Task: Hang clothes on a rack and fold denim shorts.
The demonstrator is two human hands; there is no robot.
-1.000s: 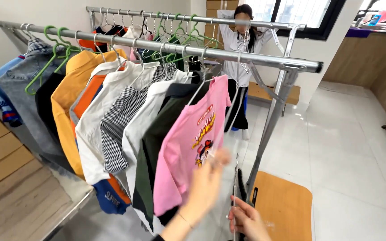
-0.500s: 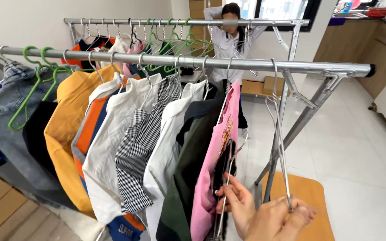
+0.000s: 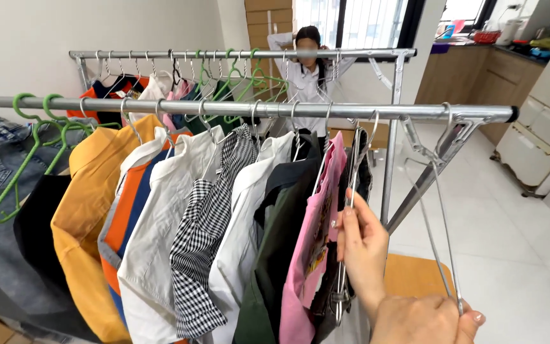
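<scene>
Nearest me, my right hand (image 3: 424,318) sits low at the frame's bottom edge, fist closed around the lower bar of an empty wire hanger (image 3: 437,210) whose hook rides the near rail (image 3: 243,107) at its right end. My left hand (image 3: 363,251) reaches up just beside it, fingers stretched flat and together, thumb under, pinching the metal clip hanger (image 3: 346,242) that hangs next to the pink shirt (image 3: 316,242).

To do this well, I judge I should keep the wire hanger level so its hook doesn't slip off the rail end, and steady the clip hanger with a light grip, not a tug.

Further left hang a checked shirt (image 3: 208,242), white shirts and a yellow top (image 3: 84,216). Beyond stands a second rail (image 3: 237,54), with another person behind it.
</scene>
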